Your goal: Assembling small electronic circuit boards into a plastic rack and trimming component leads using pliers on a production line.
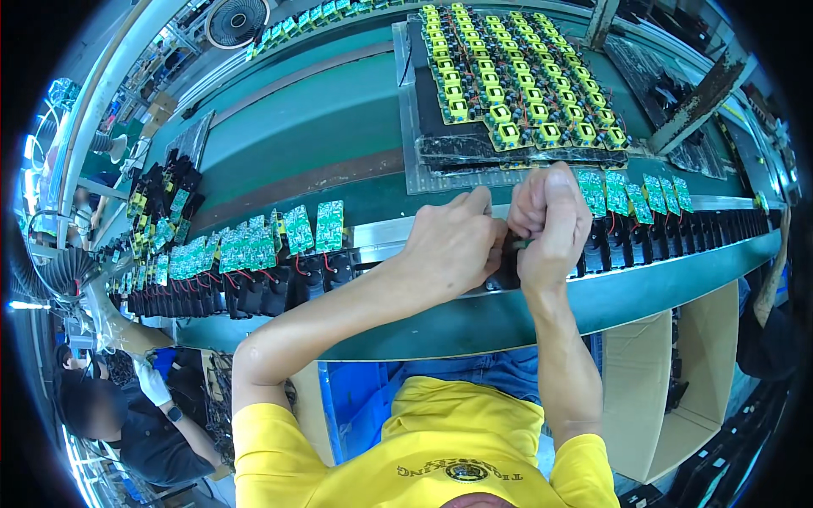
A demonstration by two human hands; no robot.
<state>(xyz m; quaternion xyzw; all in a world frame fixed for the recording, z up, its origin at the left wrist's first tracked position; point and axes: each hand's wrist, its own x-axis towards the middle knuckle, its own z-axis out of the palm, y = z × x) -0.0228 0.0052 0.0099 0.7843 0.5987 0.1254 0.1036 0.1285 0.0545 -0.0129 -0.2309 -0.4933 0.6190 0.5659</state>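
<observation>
Both my hands meet over the row of black plastic housings at the bench's near edge. My left hand (457,245) is closed, its fingertips curled down between the hands, and what they hold is hidden. My right hand (550,222) is closed too, with the thumb pressed against the fingers. At its fingertips a green sliver shows, apparently the edge of a circuit board (521,243). Just below lies a dark housing (505,275), mostly covered by my hands. To the left, green circuit boards (329,226) stand wired to black housings (313,275); more boards (616,193) stand to the right.
A black tray (461,144) of yellow-topped components (508,134) lies beyond my hands on the green bench (296,118). A rusty metal post (703,97) rises right. Cardboard boxes (635,389) and a blue bin (351,406) stand below. A gloved co-worker (161,423) is at left.
</observation>
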